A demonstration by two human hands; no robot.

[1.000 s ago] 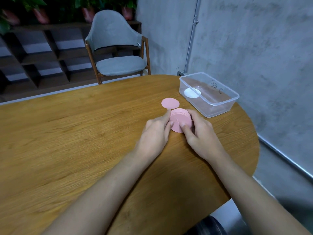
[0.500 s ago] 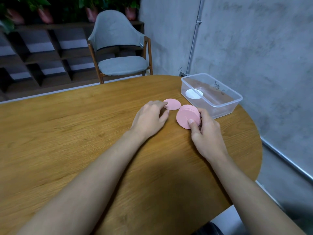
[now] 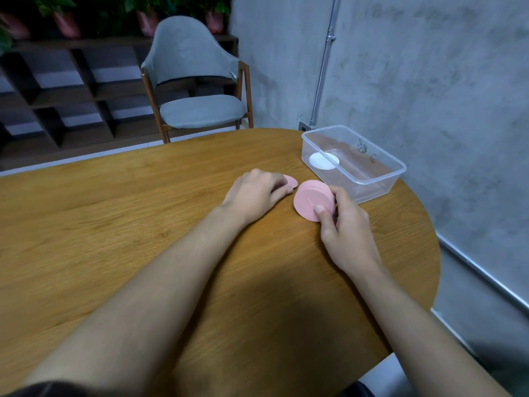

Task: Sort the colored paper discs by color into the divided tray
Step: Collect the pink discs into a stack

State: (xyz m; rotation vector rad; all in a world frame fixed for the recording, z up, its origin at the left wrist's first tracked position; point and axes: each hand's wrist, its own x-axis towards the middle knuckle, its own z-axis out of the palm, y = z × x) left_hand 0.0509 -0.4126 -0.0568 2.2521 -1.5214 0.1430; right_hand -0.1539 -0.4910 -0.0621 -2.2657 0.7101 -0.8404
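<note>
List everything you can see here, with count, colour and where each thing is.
pink disc stack: one stack, pink, tilted up off the table, right of centre
loose pink disc: one, pink, flat on the table, partly under the left hand
white disc: one, white, inside the tub
tub: one, clear plastic, table's far right
table: one, brown wood
chair: one, grey seat, wooden legs, behind the table
shelving: one, dark, back left
potted plants: several, green, pinkish pots, on the shelving
pipe: one, grey, on the wall
left hand: over the loose pink disc
right hand: holds the stack
</note>
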